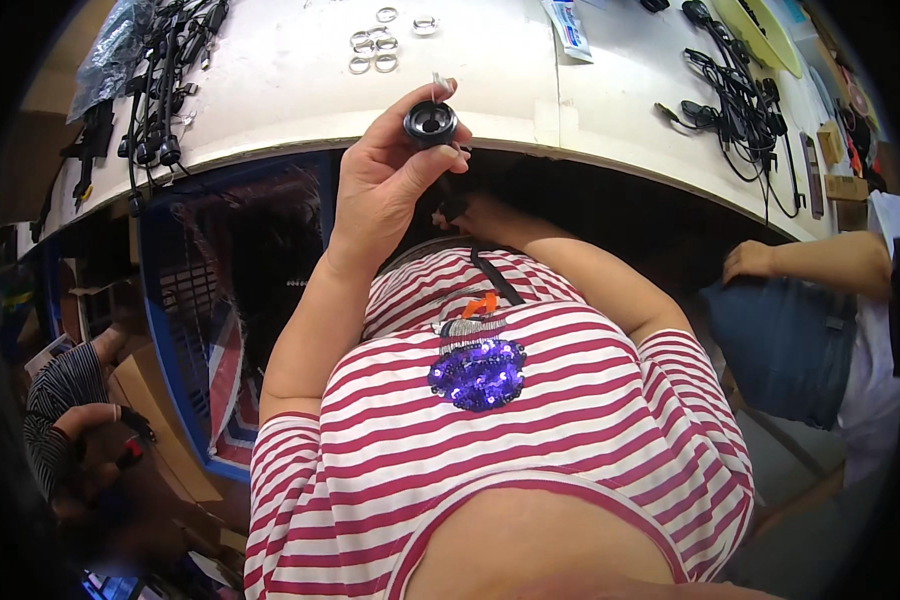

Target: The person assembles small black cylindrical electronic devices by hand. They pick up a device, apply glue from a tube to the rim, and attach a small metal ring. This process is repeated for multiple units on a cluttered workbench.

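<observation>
At bench edge, centre of view, left hand (pixel 385 175) is raised with a small black round cylindrical part (pixel 430 123) pinched between thumb and fingers, its glassy open end facing the camera. Grip is narrow, closed on that part. A thin clear sliver sticks up just behind the part; can't tell what it is. The part sits right over the front rim of the white curved bench (pixel 270 90), just above the edge.

Right hand (pixel 457 208) is low, below the bench edge in shadow, close under the left hand; it seems to touch something small and dark, but its grip can't be told.

On the bench behind the part: a cluster of small metal rings (pixel 374 47), well apart from the hand. Bundle of black cables (pixel 160 90) at far left, another tangle of black cables (pixel 735 100) at right, a white-and-blue tube (pixel 568 28) near the top.

Red-and-white striped shirt (pixel 510 440) with purple sequin patch fills the lower frame. Another person's arm (pixel 820 262) at right, a striped sleeve (pixel 60 395) at lower left.
</observation>
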Motion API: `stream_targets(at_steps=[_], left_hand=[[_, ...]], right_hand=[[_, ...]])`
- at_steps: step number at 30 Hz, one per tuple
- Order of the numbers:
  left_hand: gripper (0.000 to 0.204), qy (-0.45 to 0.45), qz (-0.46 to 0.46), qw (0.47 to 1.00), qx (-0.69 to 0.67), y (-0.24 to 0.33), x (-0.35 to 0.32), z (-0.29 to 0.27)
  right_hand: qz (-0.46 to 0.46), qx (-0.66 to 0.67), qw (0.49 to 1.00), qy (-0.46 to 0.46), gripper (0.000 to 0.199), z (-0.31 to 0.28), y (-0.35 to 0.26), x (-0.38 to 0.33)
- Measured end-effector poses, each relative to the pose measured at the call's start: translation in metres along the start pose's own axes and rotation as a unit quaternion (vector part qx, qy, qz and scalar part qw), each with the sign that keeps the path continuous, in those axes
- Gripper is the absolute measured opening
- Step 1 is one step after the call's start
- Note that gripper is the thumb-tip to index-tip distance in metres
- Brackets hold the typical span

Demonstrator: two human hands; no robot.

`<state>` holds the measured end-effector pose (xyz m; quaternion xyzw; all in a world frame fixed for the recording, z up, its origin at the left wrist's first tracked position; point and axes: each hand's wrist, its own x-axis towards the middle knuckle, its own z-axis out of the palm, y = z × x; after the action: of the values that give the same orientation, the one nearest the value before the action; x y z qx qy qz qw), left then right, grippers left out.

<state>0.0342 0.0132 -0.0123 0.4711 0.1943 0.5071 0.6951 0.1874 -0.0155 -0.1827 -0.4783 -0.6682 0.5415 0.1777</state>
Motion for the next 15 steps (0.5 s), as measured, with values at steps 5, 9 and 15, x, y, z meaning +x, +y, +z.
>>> stream_targets(at_steps=[5,9,15], left_hand=[[0.046,-0.038,-0.036,0.998,0.034,0.005,-0.002,0.000],[0.051,-0.029,-0.045,0.994,0.091,0.010,-0.007,0.009],[0.060,-0.020,0.007,0.994,0.106,0.028,0.000,-0.016]], right_hand=[[0.022,-0.129,0.990,-0.052,0.023,0.000,0.015,0.004],[0.067,-0.114,0.989,-0.065,0.029,0.001,0.012,0.006],[-0.006,-0.238,0.966,-0.098,0.034,-0.046,-0.095,-0.037]])
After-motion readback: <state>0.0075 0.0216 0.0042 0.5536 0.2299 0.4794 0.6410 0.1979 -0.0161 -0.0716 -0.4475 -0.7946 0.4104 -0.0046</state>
